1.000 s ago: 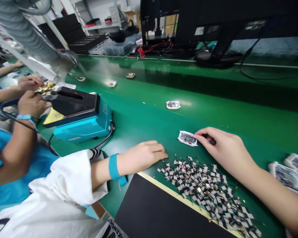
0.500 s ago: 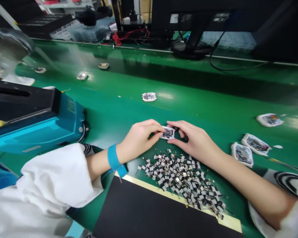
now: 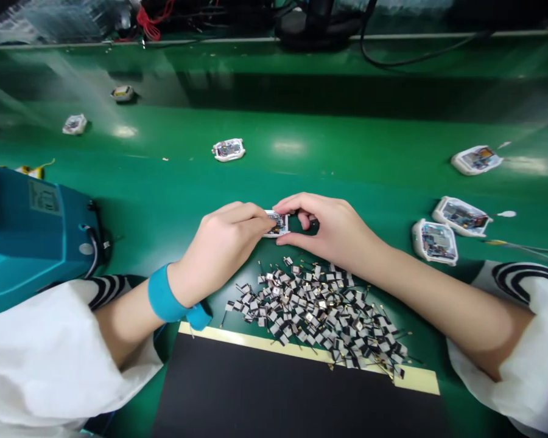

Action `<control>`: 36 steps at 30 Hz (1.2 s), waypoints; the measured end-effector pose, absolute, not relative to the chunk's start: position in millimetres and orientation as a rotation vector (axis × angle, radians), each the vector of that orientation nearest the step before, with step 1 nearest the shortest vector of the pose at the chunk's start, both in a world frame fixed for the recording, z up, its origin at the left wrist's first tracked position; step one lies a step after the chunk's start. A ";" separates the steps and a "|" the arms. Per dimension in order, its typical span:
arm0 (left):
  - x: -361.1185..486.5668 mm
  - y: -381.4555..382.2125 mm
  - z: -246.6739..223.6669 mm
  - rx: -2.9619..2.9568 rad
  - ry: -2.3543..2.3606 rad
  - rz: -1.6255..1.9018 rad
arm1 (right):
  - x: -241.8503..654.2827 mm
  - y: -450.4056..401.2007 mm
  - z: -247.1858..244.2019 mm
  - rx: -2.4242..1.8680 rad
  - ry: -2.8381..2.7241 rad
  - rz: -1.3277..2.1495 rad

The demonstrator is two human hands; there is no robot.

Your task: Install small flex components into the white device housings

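A small white plastic housing with a circuit board in it [image 3: 281, 224] is between my two hands, above the green tabletop. My right hand [image 3: 335, 226] holds its right end, index finger on the far edge and thumb on the near edge, with the other fingers curled in. Closed fingertips of my left hand [image 3: 228, 243] press at the board's left side and cover that end; whether a small part is pinched there is hidden. Just below the hands lies a pile of small square antenna-like parts with short black leads [image 3: 319, 307]. A blue wrist strap [image 3: 164, 295] circles my left wrist.
More open white housings lie at right [image 3: 435, 241], [image 3: 463, 216], at far right [image 3: 477, 160], and further back [image 3: 229, 149]. A blue machine [image 3: 41, 228] stands at left. A black mat with yellow tape edging [image 3: 274, 389] is in front. A monitor base [image 3: 317, 30] stands behind.
The view has tilted down and shifted, so the things on the table appear higher. Both hands stay at the housing; my left fingers now reach further over its board.
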State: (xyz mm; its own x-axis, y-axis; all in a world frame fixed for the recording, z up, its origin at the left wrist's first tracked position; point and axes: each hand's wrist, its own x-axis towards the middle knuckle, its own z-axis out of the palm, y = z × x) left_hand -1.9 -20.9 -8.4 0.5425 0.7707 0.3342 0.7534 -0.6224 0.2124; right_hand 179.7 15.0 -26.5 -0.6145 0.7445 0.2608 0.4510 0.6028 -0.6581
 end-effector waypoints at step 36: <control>1.3 -21.8 -1.5 2.730 1.295 0.588 | 182.8 16.8 -26.4 -0.943 -2.327 0.723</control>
State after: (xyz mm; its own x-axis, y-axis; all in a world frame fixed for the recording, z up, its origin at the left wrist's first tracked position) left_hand 1.3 -21.8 -1.5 0.5735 0.7575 0.3119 0.7331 -0.6445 0.2172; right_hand 182.8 16.8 -26.4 -0.6205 0.7388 0.2630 0.4594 0.6142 -0.6416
